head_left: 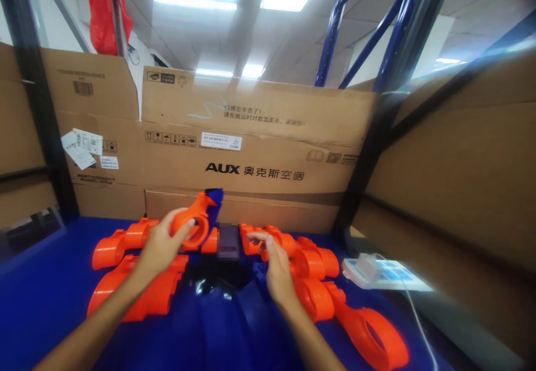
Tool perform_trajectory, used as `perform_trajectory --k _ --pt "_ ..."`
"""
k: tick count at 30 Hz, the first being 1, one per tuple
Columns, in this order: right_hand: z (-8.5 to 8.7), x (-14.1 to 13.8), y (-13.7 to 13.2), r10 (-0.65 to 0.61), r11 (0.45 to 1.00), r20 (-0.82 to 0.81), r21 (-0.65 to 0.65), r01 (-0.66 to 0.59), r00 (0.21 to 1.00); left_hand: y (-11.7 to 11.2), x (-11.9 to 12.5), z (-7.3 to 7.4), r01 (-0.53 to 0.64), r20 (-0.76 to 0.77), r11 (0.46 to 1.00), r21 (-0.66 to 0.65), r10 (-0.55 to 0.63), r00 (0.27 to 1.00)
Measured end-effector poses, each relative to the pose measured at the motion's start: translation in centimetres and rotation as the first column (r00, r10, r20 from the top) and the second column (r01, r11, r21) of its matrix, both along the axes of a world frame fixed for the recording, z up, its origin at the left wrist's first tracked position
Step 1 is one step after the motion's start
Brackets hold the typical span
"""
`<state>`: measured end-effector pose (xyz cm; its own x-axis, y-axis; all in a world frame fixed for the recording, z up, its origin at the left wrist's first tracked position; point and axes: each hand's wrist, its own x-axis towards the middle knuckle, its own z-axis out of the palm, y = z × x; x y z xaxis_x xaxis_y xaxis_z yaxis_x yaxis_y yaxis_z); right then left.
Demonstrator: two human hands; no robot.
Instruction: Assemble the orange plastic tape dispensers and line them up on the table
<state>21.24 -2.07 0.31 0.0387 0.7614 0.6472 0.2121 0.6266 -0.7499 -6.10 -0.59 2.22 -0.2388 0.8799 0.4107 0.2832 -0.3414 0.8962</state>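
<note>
Raised over the blue work surface (50, 281), my left hand (163, 242) is closed around an orange plastic part with a round ring (196, 228). A dark blue piece (215, 206) stands against the far side of that part; whether they are joined, I cannot tell. My right hand (274, 265) is apart from it, fingers stretched out to the left and nothing visible in them. Just behind those fingers lie orange parts (310, 262) of similar make. Below, between my forearms, are blue sheet-like material (226, 326) and a shiny black patch (209, 281).
More orange parts (117, 293) lie at the left, and a large looped one (387, 337) at the front right. A dark phone-like rectangle (229, 242) stands at the back. A white power strip (385, 273) with a cable is on the right. Cardboard panels (251, 203) wall the back.
</note>
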Motion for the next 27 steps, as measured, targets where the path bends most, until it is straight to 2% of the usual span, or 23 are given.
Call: perform_trajectory --k 2,4,6,8,11,17,23,27 --pt "0.1 -0.1 -0.1 0.0 1.0 0.018 0.001 0.0 1.0 1.2 -4.3 0.8 -0.183 -0.209 0.979 -0.088 0.161 0.964" --pt "0.1 -0.1 -0.2 0.007 1.0 0.03 -0.009 -0.007 1.0 2.5 -8.3 1.3 -0.337 -0.44 0.935 -0.109 0.259 0.86" --pt "0.1 -0.2 -0.2 0.013 1.0 0.037 -0.018 -0.012 0.999 3.8 -11.3 1.4 -0.437 -0.602 0.897 -0.073 0.309 0.736" --pt "0.1 -0.1 -0.2 0.013 1.0 0.041 -0.02 -0.012 0.999 5.0 -13.1 1.1 -0.472 -0.709 0.878 -0.081 0.282 0.646" --pt "0.0 0.0 -0.1 0.009 1.0 0.041 -0.01 -0.008 0.999 6.0 -13.7 0.3 -0.474 -0.785 0.876 -0.088 0.232 0.574" --pt "-0.1 -0.1 0.0 0.04 0.999 0.032 -0.02 -0.039 0.999 6.1 -12.4 -1.0 -0.46 -0.856 0.882 -0.101 0.158 0.492" --pt "-0.2 -0.1 0.0 0.078 0.997 0.017 -0.032 -0.077 0.997 5.5 -12.7 -1.0 -0.526 -0.895 0.841 -0.122 0.135 0.425" --pt "-0.2 0.0 0.0 0.091 0.995 0.019 -0.032 -0.09 0.996 5.4 -12.9 -1.2 -0.529 -0.919 0.838 -0.133 0.096 0.383"
